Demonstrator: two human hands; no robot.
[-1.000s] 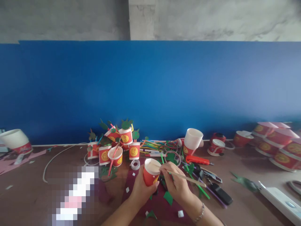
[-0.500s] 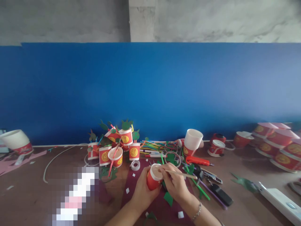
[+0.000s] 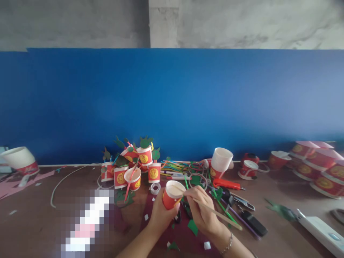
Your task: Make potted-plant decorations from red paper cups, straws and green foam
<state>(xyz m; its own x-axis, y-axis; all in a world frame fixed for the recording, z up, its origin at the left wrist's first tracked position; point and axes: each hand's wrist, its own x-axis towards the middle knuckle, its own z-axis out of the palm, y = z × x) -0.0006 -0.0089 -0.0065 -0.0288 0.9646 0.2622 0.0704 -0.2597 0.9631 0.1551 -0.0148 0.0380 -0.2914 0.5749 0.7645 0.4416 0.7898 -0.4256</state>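
Note:
My left hand (image 3: 158, 216) is wrapped round a red paper cup (image 3: 171, 201) with a white rim. The cup's mouth faces up and is tilted a little toward me. In my right hand (image 3: 202, 209) is a long, slim, pale stick (image 3: 222, 215), pinched between thumb and fingers. Its front end lies by the cup's right rim; whether it touches the inside I cannot tell. The stick's back end points to the lower right, past my wrist. Beneath both hands lies a dark red sheet (image 3: 179, 247) with green paper scraps (image 3: 192, 227).
Decorated paper cups (image 3: 133, 179) are grouped behind on the left, beside a tape roll (image 3: 155, 188). A white cup stack (image 3: 221, 160), an orange-handled tool (image 3: 226, 184), a black key fob (image 3: 254, 223) and coloured straws (image 3: 178, 166) lie around. More red cups (image 3: 326, 182) are piled far right.
The cup has moved slightly left and up, and more of its opening shows. The stick has turned, its back end now lower and further right.

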